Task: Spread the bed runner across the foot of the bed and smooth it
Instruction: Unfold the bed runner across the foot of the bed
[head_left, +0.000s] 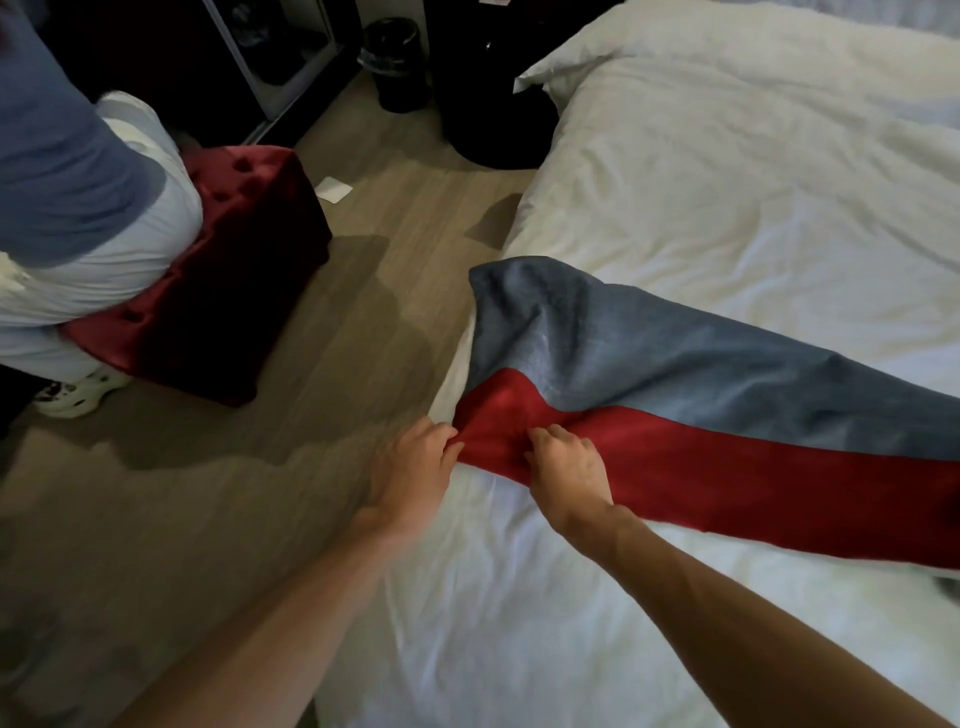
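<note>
The bed runner (701, 395), grey along its far half and red along its near half, lies rumpled across the white duvet of the bed (727, 197), running from the left bed edge off to the right. Its left end is bunched and folded at the bed's edge. My left hand (415, 473) pinches the red corner at the bed edge. Just to the right, my right hand (566, 473) grips the red hem with curled fingers. Both forearms reach in from the bottom.
A person in a blue top and white trousers (78, 208) sits on a dark red tufted ottoman (228, 270) at the left. Wooden floor (337, 338) lies between ottoman and bed. A black bin (397, 62) and dark furniture stand at the back. A pillow (649, 41) lies at the bed's head.
</note>
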